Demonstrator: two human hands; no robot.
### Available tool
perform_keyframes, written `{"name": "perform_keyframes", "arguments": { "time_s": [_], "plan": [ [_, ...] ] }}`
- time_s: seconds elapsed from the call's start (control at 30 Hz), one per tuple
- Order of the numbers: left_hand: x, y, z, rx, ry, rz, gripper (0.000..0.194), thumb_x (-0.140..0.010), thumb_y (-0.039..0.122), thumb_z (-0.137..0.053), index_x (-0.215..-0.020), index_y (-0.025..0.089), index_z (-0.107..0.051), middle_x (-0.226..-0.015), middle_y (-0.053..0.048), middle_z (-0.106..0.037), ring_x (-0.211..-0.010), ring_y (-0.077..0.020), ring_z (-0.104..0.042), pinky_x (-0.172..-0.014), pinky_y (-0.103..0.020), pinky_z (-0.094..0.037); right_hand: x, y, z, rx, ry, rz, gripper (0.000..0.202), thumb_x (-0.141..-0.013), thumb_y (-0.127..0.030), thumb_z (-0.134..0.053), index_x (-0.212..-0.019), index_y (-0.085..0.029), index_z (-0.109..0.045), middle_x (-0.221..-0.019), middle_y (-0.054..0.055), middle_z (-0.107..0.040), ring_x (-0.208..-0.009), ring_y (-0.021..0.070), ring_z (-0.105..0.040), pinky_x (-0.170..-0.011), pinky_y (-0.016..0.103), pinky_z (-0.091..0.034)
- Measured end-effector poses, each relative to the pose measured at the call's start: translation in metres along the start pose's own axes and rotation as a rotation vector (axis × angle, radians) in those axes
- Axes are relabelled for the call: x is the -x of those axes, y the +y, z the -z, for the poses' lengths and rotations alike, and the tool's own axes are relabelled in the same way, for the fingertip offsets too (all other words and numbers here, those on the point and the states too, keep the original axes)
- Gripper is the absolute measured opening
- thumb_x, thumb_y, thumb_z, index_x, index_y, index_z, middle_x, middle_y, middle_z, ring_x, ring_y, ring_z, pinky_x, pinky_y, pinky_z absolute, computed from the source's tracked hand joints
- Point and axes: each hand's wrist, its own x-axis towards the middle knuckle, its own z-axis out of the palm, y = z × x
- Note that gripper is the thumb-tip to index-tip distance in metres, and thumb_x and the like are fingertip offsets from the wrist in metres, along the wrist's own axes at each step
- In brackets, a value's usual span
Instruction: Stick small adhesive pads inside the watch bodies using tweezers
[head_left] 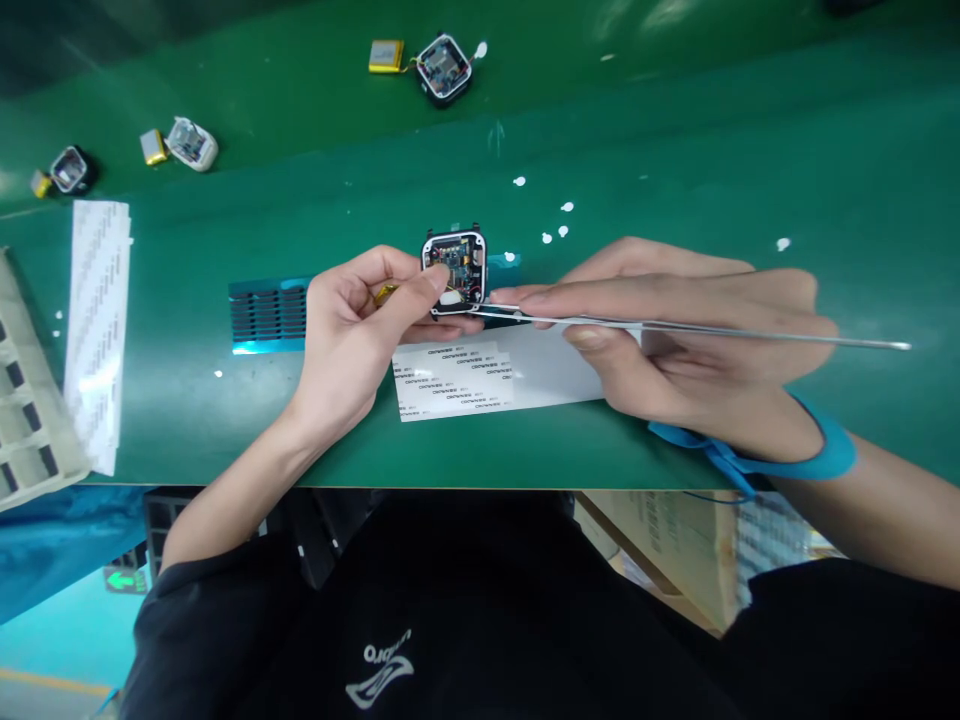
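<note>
A: What are we holding?

B: A square smartwatch case (459,262), open, in our left hand (356,320), above the table (675,180) and nearer its near edge than its far one. Our thumb presses over its left part, with the fingers curled closely behind and below.

A: How does it look?

B: Black outside, with a pale rim, rounded corners and small lugs at top and bottom. Inside we see a dark circuit board crowded with tiny parts, and a white piece by the lower left corner. Something yellow shows between our thumb and fingers, mostly hidden.

A: And our right hand (690,320)?

B: It is closed in a pinch on long metal tweezers (750,335), their points at the case's lower right corner. We cannot tell whether they grip anything.

A: What lies around?

B: Beneath our hands, toward the near edge, a printed white sheet (457,385); left of it, a blue-backed strip of black pads (268,318). Toward the far edge sits another open watch case (444,70), a yellow-edged battery (386,57) wired to it.
</note>
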Motion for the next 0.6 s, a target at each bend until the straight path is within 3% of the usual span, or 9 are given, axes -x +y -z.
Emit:
{"name": "perform_keyframes", "arguments": {
  "time_s": [0.2, 0.33, 0.5, 0.6],
  "plan": [
    [0.001, -0.001, -0.003, -0.016, 0.005, -0.003, 0.039, -0.084, 0.046, -0.095, -0.077, 0.02, -0.067, -0.076, 0.001, -0.075, -0.068, -0.0176, -0.082, -0.068, -0.026, -0.072, 0.0, 0.0, 0.004, -0.016, -0.053, -0.009, 0.027, -0.102, -0.007, -0.072, -0.125, -0.019, -0.079, -0.114, 0.007, -0.086, -0.097, 0.0163, -0.081, -0.078, 0.029, -0.07],
    [0.003, -0.003, -0.006, -0.043, 0.036, -0.027, 0.038, -0.083, 0.037, -0.095, -0.072, 0.021, -0.062, -0.069, 0.005, -0.072, -0.059, -0.0153, -0.078, -0.062, -0.027, -0.071, 0.008, -0.004, 0.004, 0.128, -0.068, 0.142, 0.043, -0.101, 0.0, -0.069, -0.137, -0.022, -0.073, -0.131, 0.009, -0.082, -0.11, 0.0201, -0.081, -0.079, 0.031, -0.07],
    [0.002, -0.003, -0.007, 0.042, 0.039, 0.012, 0.034, -0.086, 0.026, -0.09, -0.069, 0.02, -0.061, -0.067, 0.004, -0.071, -0.055, -0.0142, -0.077, -0.055, -0.023, -0.068, 0.01, -0.007, 0.009, 0.318, -0.024, 0.298, 0.03, -0.107, -0.01, -0.064, -0.134, -0.016, -0.075, -0.13, 0.009, -0.083, -0.104, 0.0208, -0.082, -0.087, 0.031, -0.071],
    [0.002, 0.001, -0.008, 0.116, 0.042, 0.027, 0.032, -0.088, 0.02, -0.085, -0.066, 0.019, -0.062, -0.062, 0.004, -0.068, -0.054, -0.0138, -0.078, -0.052, -0.019, -0.066, 0.006, -0.008, 0.014, 0.31, -0.137, 0.29, 0.031, -0.105, -0.007, -0.067, -0.132, -0.019, -0.075, -0.13, 0.008, -0.082, -0.11, 0.0222, -0.082, -0.086, 0.033, -0.073]
  ]
}}
